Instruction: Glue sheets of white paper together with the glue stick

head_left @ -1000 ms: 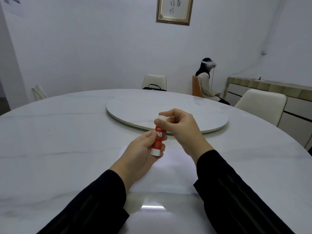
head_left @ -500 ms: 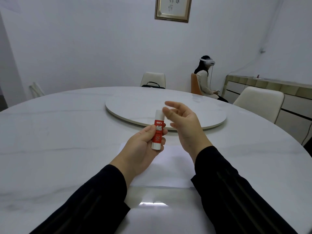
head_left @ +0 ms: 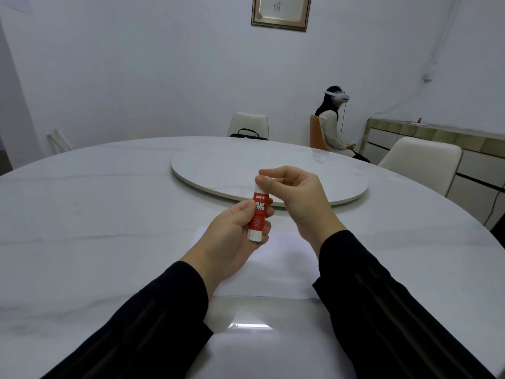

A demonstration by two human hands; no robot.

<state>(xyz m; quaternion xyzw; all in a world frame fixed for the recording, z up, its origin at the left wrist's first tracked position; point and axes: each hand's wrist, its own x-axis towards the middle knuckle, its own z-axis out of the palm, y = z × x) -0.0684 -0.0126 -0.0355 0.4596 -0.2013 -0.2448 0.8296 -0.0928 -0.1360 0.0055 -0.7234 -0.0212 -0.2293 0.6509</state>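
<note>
The left hand [head_left: 232,236] grips the red-and-white plastic glue stick [head_left: 258,214] upright; the right hand [head_left: 295,195] pinches its white cap [head_left: 261,184] above. The white paper sheets [head_left: 278,269] lie below the grip. Judged stage: uncapping; gluing not begun.

Head cam, fwd-down, close over table [head_left: 82,214].

Round marble table [head_left: 82,214] with turntable [head_left: 218,170]; framed picture [head_left: 281,12]; seated person [head_left: 332,124].
</note>
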